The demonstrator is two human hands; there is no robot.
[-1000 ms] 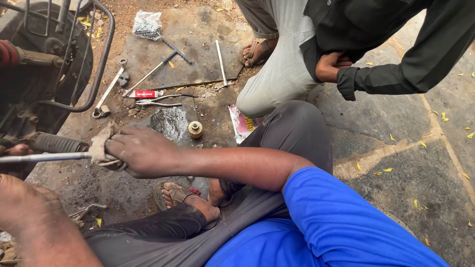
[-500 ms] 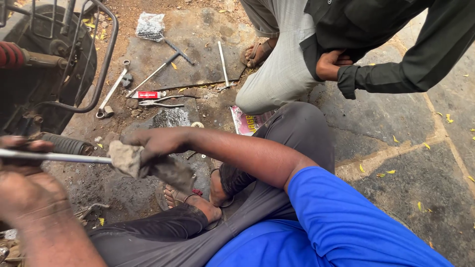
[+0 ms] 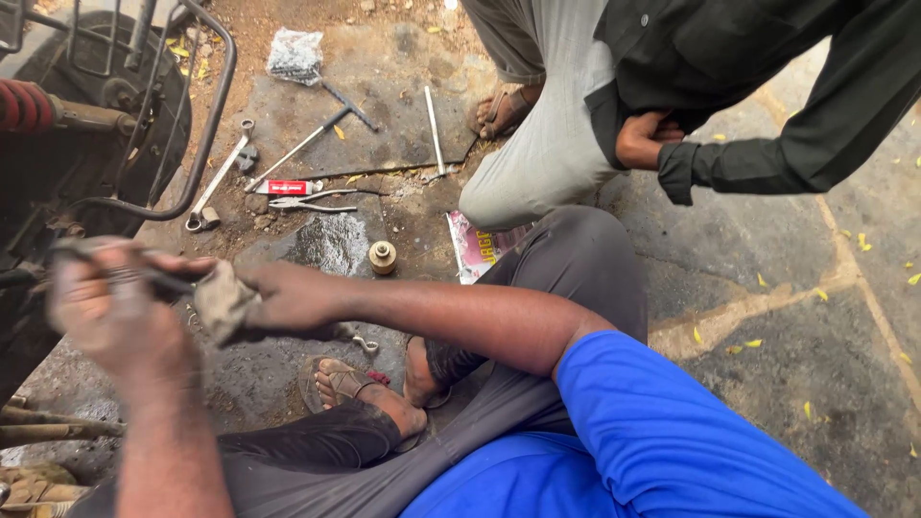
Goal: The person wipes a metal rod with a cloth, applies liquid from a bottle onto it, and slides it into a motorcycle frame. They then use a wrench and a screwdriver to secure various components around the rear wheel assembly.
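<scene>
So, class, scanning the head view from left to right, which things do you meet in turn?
Red spring → left hand → rag → right hand → brass cap → pink printed paper → other person's hand.

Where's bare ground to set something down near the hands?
Free: the stone paving right of the bent knee. Crowded: the slab ahead holds spanner, pliers, rod and brass cap. Both hands, left hand and right hand, share a rag.

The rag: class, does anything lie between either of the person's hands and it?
Nothing visible does. The right hand already grips the rag, and the left hand sits right beside it, holding a thin dark rod that runs into the rag. No tool or part separates them.
</scene>
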